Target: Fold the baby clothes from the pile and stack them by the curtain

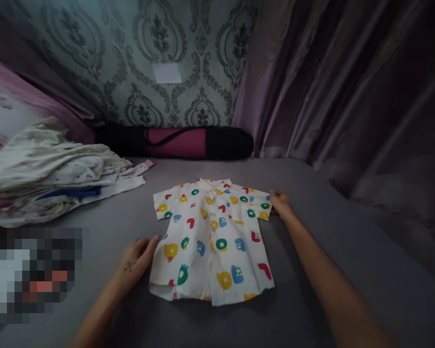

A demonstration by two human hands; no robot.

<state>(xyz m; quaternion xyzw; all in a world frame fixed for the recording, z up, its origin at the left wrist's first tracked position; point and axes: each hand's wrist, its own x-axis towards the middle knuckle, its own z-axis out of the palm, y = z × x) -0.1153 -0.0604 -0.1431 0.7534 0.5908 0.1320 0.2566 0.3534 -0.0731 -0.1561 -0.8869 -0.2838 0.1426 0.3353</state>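
Observation:
A small short-sleeved shirt [212, 241], white with red, yellow, green and blue printed shapes, lies spread front side up on the grey bed surface [304, 309]. Its collar points away from me and its hem towards me. My right hand [281, 203] pinches the end of the sleeve on the right. Beside the shirt's left edge rests my left hand [139, 258], fingers loosely bent, with a gap between them and the thumb. The tip of that thumb is at the shirt's side. Small dark marks show on the back of this hand.
A heap of crumpled clothes [58, 169] lies at the left. Along the wall is a long black and dark pink bag [177, 142]. Purple curtains [297, 82] hang at the right. A blurred-out patch [39, 275] covers something at the lower left.

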